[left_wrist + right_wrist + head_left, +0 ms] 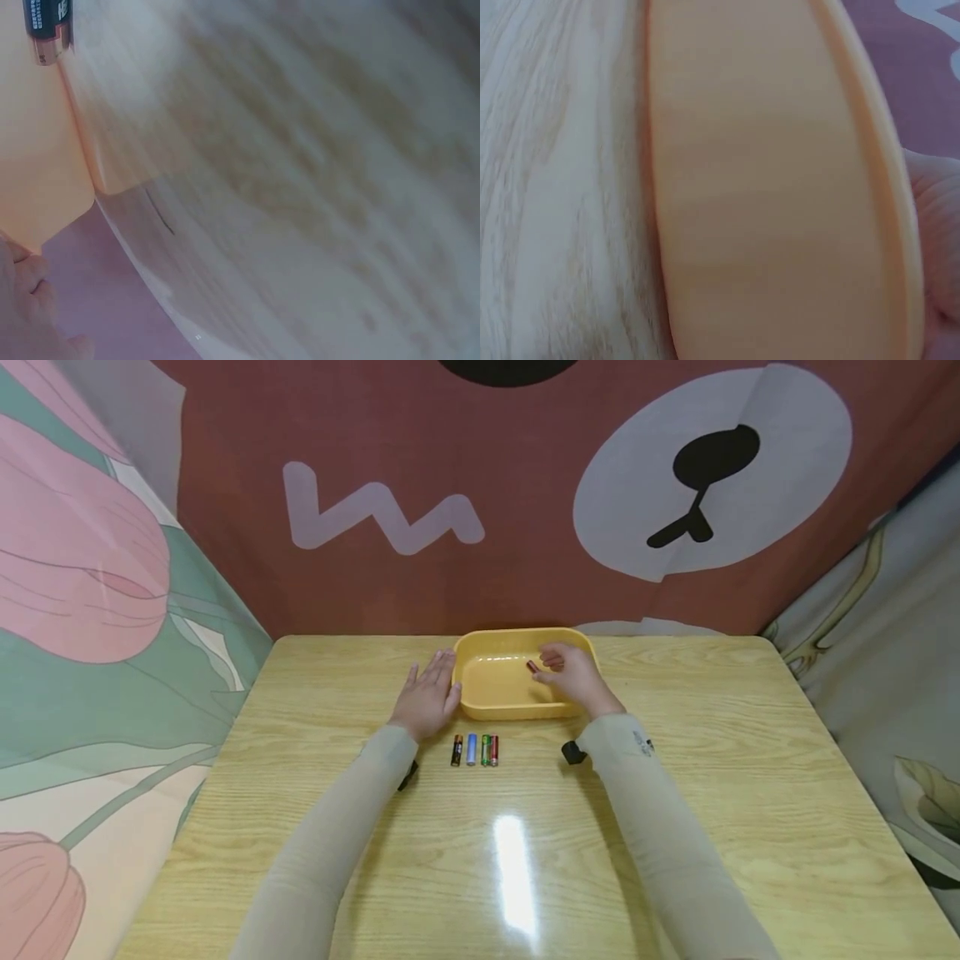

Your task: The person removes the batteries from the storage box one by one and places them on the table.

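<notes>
In the head view, a yellow plastic tray (495, 714) sits at the back of the table. My right hand (573, 677) reaches over its right part and pinches a small red-and-dark battery (532, 667) at the fingertips. My left hand (427, 697) lies with fingers extended against the tray's left side. In front of the tray, a black-and-copper battery (457, 751), a blue battery (471, 749), a green battery (485, 750) and a red battery (494, 751) stand in a row. The right wrist view shows the tray wall (765, 150) hiding most of that hand.
The wooden table (360, 868) reaches back to a brown printed cloth (375, 585). Printed curtains hang at left and right. Dark wrist-worn devices (573, 752) sit under the sleeves. A light reflection shows on the table's front part.
</notes>
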The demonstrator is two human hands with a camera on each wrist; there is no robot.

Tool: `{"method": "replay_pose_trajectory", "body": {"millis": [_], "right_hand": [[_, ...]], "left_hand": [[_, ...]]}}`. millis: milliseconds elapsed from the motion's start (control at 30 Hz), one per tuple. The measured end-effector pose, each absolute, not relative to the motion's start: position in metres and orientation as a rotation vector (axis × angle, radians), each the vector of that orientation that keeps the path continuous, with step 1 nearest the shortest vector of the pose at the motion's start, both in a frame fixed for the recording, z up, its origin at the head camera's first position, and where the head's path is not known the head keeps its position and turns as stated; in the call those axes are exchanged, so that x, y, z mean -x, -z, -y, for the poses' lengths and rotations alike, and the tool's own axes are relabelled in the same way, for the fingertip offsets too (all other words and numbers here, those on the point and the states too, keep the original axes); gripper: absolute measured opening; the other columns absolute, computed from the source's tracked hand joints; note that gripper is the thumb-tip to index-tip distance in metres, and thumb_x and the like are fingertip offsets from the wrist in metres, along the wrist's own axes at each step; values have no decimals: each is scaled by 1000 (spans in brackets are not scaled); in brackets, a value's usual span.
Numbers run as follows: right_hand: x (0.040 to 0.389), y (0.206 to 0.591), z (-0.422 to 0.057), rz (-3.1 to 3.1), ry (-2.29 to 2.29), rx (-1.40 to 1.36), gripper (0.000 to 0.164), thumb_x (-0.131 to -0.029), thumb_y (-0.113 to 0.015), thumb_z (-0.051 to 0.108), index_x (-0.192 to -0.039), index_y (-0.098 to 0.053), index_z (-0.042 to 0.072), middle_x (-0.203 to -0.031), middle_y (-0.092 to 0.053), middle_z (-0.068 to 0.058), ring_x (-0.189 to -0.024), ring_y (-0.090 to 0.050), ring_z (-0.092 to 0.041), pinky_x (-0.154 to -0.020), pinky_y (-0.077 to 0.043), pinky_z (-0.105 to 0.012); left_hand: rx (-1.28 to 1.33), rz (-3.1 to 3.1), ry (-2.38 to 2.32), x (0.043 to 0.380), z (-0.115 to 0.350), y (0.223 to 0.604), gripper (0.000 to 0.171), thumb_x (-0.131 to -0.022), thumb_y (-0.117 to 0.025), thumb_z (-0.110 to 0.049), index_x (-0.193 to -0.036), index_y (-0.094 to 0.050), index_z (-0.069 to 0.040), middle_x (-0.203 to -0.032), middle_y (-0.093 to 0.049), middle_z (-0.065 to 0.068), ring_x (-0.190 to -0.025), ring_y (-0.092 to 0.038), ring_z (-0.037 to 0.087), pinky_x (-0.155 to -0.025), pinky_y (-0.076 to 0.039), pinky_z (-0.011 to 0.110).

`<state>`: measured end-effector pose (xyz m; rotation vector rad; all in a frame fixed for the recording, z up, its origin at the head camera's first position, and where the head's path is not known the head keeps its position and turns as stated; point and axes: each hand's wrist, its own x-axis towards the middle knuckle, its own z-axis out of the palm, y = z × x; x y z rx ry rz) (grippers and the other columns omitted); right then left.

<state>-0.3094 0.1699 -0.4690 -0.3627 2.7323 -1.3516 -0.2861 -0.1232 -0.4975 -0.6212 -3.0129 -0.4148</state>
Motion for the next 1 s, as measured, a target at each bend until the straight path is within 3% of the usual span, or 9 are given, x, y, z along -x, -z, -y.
{"method": "replay_pose_trajectory", "body": {"millis": [367,767,1000], "right_hand": [[324,476,-168,-2759,1171,421,49,-92,-74,6,-137,-57,-7,-130,-62,-25,-119,-60,-40,-102,-50,-50],[330,476,-164,-2747,995,462,54,-91,-72,1,-141,-54,-5,-141,-53,-26,-122,-57,-42,-100,-51,-51],[336,480,-159,-2820,788,607,54,-85,-67,-6,-138,-57,-6,-133,-58,-26,-115,-58,-37,-102,-49,-50]], "left_hand": [[622,2997,433,287,123,498,63,-110,-31,-36,-163,-15,-7,-169,-19,8,-156,-10,22,-125,-9,53],[636,3003,426,288,123,500,64,-110,-29,-37,-163,-13,-7,-169,-16,7,-156,-9,22,-125,-10,54],[631,3008,402,288,123,499,63,-110,-28,-38,-164,-12,-7,-169,-16,7,-156,-9,22,-125,-10,53]]}}
